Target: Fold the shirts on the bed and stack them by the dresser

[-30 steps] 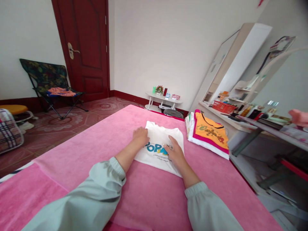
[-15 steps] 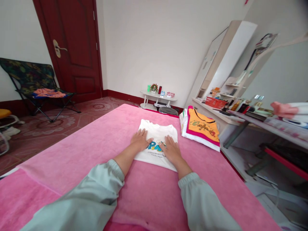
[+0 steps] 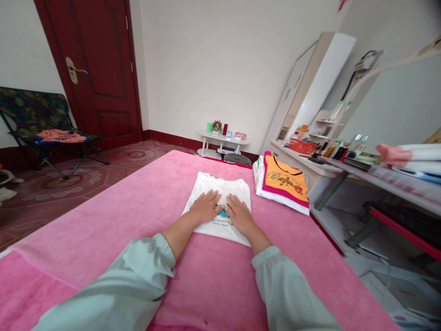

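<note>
Presently logged left hand (image 3: 206, 207) palm down on white T-shirt (image 3: 230, 185), with fingers slightly spread and lying flat. Logged right hand (image 3: 240, 214) likewise palm down on same cloth, with fingers loosely apart and angled away from body. Noted thumbs turned inward toward each other over blue printed lettering (image 3: 222, 213); cannot tell whether touching. Cannot tell how hard pressing.

Located T-shirt lying folded, flat and roughly square, on pink blanket (image 3: 144, 197), with collar edge facing away and bottom edge nearest forearms. Recorded lettering as mostly covered by hands, with smaller dark text (image 3: 220, 222) below, only partly visible. Observed pale green sleeves (image 3: 113, 285) with gathered cuffs.

Also recorded folded stack just beside T-shirt, to right, across narrow strip of blanket: stacked with orange top (image 3: 286, 174) uppermost, above magenta garment (image 3: 280, 190) and white cloth (image 3: 289, 203). Farther off, saw low white table (image 3: 221, 138) near wall; to left, dark red door (image 3: 93, 82) and folding chair (image 3: 31, 108) bearing pink-and-blue cloth (image 3: 60, 136); to right, red basket (image 3: 302, 146).
</note>
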Tool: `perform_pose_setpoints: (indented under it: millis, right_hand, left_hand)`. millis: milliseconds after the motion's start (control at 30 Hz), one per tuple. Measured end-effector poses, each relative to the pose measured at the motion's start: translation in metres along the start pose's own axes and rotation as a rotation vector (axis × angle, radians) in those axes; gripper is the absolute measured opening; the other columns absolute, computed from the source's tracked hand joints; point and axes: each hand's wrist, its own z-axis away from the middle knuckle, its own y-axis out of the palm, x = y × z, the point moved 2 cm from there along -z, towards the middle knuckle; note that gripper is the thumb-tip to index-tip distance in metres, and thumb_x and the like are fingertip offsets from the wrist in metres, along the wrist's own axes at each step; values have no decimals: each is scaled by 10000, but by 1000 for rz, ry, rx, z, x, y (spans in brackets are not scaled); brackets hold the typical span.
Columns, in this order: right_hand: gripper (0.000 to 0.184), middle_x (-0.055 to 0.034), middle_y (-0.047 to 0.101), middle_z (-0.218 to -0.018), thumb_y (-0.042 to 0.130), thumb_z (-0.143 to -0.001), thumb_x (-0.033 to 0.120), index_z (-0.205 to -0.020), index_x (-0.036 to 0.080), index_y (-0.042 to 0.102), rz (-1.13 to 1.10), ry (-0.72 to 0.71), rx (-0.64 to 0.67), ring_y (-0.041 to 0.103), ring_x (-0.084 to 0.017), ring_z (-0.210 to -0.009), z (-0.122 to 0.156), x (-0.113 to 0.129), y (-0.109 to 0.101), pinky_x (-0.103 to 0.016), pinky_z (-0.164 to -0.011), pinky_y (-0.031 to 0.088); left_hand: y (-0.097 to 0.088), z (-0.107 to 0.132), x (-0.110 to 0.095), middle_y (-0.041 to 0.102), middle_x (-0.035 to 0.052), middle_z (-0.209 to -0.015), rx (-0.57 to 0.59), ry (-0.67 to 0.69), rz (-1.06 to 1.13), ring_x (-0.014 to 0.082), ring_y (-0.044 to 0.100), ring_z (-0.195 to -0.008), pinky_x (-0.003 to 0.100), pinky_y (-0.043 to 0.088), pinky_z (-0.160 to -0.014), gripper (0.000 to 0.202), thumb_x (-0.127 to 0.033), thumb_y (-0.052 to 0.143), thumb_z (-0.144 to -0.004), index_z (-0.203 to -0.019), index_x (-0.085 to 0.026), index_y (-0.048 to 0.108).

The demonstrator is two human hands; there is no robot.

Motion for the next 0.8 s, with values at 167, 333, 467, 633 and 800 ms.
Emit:
perform_pose_setpoints:
  millis: [167,333,467,633,800]
  right_hand:
    - [637,-38,109,-1561,206,-938,477,-1479,141,202,57,187,-11,73,-202,-1432,0,-13,1,-469,-1131,103]
    - [609,-136,247,-1522,285,-922,460,-1414,107,349,132,345,-167,202,-273,-1394,6,-15,-6,-501,-1102,151]
    - [494,-176,526,-1295,398,-890,393,-1292,124,497,192,369,-287,467,-297,-1196,13,-13,-19,-458,-1023,291]
    - [474,-171,584,-1169,483,-846,372,-1262,145,506,232,421,-312,552,-299,-1074,15,-13,-34,-403,-844,426]
    - [418,-139,653,-1064,547,-780,468,-1064,170,621,134,552,-155,622,-271,-969,14,-29,-41,-343,-724,458]
  left_hand:
    - [-4,3,27,155,103,-1547,-1,-300,-36,260,136,-1421,430,173,-1130,676,-547,234,-923,-1447,-123,282]
    - [-22,12,31,439,140,-1413,-116,-436,-102,268,414,-1289,401,338,-1038,483,-438,374,-906,-1283,-162,495]
    - [-41,17,34,626,161,-1149,-191,-495,-127,309,577,-1085,410,453,-884,378,-357,502,-824,-1136,-161,587]
    - [-57,19,53,665,168,-1080,-120,-629,-11,336,627,-992,383,503,-751,360,-436,587,-729,-967,-176,663]
    - [-62,18,62,708,145,-969,-50,-632,51,324,649,-941,342,494,-717,390,-530,647,-626,-818,-192,686]
